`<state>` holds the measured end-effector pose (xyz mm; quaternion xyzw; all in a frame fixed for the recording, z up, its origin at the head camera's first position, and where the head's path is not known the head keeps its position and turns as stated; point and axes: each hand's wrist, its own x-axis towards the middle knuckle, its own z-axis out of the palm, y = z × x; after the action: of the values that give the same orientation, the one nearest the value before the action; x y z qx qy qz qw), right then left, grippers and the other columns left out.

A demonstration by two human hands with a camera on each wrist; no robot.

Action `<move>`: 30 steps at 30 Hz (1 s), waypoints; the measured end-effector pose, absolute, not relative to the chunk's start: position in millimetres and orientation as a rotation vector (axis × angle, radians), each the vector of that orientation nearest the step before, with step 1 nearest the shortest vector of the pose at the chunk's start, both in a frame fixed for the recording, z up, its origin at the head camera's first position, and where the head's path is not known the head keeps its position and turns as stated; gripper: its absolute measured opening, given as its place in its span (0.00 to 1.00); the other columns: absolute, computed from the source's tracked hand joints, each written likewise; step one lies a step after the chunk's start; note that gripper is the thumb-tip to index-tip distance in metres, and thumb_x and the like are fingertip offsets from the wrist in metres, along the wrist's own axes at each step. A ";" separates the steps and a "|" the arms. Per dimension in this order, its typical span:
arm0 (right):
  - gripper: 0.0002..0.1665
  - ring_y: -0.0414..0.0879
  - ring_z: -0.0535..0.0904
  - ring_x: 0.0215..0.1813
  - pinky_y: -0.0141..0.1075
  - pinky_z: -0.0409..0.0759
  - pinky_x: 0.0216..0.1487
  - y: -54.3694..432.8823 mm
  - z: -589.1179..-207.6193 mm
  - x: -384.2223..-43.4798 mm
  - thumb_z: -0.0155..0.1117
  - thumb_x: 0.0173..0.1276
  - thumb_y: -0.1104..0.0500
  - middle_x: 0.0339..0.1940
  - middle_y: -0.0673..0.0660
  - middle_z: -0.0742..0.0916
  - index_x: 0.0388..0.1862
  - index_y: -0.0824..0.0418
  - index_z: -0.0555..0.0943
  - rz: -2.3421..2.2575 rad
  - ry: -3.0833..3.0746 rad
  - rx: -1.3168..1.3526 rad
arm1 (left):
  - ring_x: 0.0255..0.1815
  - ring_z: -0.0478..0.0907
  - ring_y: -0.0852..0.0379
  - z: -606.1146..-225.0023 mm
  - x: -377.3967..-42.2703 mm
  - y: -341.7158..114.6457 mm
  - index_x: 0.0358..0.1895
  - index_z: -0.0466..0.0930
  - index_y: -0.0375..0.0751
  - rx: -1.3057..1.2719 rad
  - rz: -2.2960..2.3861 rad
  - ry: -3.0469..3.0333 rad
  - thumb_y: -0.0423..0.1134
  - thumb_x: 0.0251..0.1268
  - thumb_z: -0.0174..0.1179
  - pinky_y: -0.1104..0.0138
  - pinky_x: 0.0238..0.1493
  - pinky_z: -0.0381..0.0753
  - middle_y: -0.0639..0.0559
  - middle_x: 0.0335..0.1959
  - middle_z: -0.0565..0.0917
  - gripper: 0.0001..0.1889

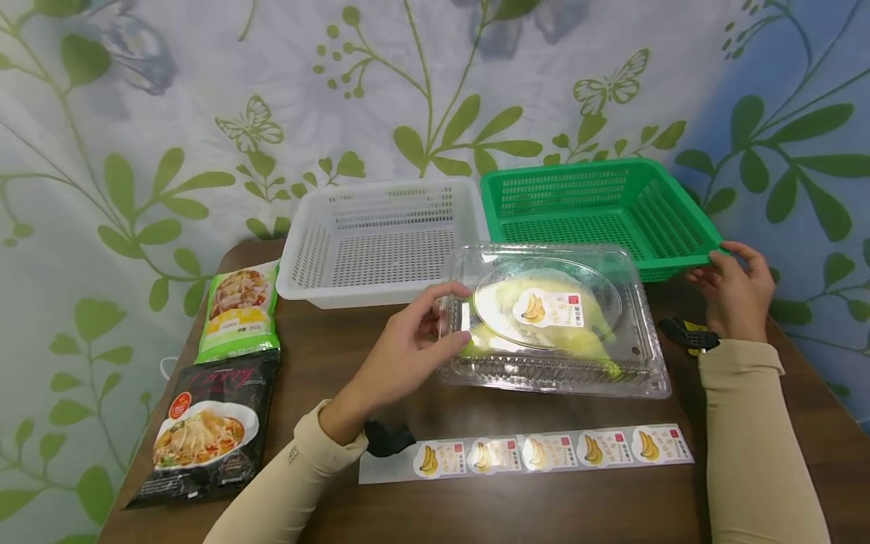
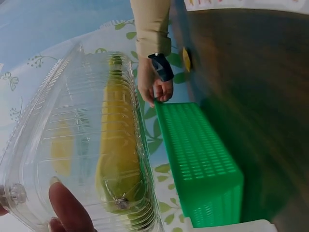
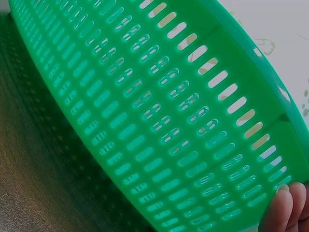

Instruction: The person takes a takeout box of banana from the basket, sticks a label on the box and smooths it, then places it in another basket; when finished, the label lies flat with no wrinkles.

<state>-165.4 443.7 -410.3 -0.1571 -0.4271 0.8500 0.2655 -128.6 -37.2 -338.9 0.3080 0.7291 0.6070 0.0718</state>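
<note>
My left hand (image 1: pixel 401 347) grips the left side of a clear plastic clamshell box (image 1: pixel 553 381), which is held up over the table in front of two baskets. Inside lie yellow-green bananas (image 2: pixel 118 135). A banana sticker (image 1: pixel 571 310) is on the lid. At the right, my right hand (image 1: pixel 739 295) pinches the near right corner of the green plastic basket (image 1: pixel 680 264). The right wrist view shows fingertips (image 3: pixel 277 208) at the basket's rim and its slotted side wall. The box hides part of the green basket's front.
A white slotted basket (image 1: pixel 360 295) stands left of the green one. A strip of several banana stickers (image 1: pixel 537 453) lies along the front. On the left are a green food packet (image 1: pixel 238 310) and a black food packet (image 1: pixel 211 431). Patterned cloth (image 1: pixel 340 91) hangs behind the brown table (image 1: pixel 326 347).
</note>
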 end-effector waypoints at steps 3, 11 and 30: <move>0.16 0.49 0.82 0.22 0.37 0.84 0.26 442.2 -410.3 -166.9 0.62 0.71 0.74 0.34 0.61 0.80 0.54 0.65 0.73 2.300 -1.152 -0.404 | 0.27 0.68 0.53 -334.2 -134.9 -31.1 0.66 0.73 0.52 0.936 1.833 2.187 0.35 0.70 0.64 0.67 0.27 0.68 0.47 0.31 0.70 0.23; 0.17 0.48 0.81 0.23 0.37 0.84 0.26 442.3 -408.4 -166.1 0.65 0.69 0.72 0.35 0.61 0.79 0.54 0.64 0.73 2.292 -1.178 -0.445 | 0.23 0.69 0.52 -315.8 -152.6 -11.9 0.65 0.74 0.55 0.957 1.822 2.179 0.39 0.71 0.63 0.65 0.24 0.72 0.46 0.29 0.69 0.21; 0.17 0.43 0.78 0.25 0.31 0.77 0.22 445.4 -408.1 -169.3 0.69 0.66 0.73 0.32 0.57 0.80 0.51 0.63 0.77 2.234 -1.163 -0.528 | 0.23 0.66 0.51 -301.2 -199.0 40.3 0.63 0.74 0.57 0.926 1.822 2.226 0.45 0.72 0.64 0.63 0.28 0.68 0.47 0.26 0.70 0.20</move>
<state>-169.3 445.4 -408.1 -0.1970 -0.4338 0.8334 0.2801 -199.0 40.3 -301.2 0.3058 0.7352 0.6020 0.0599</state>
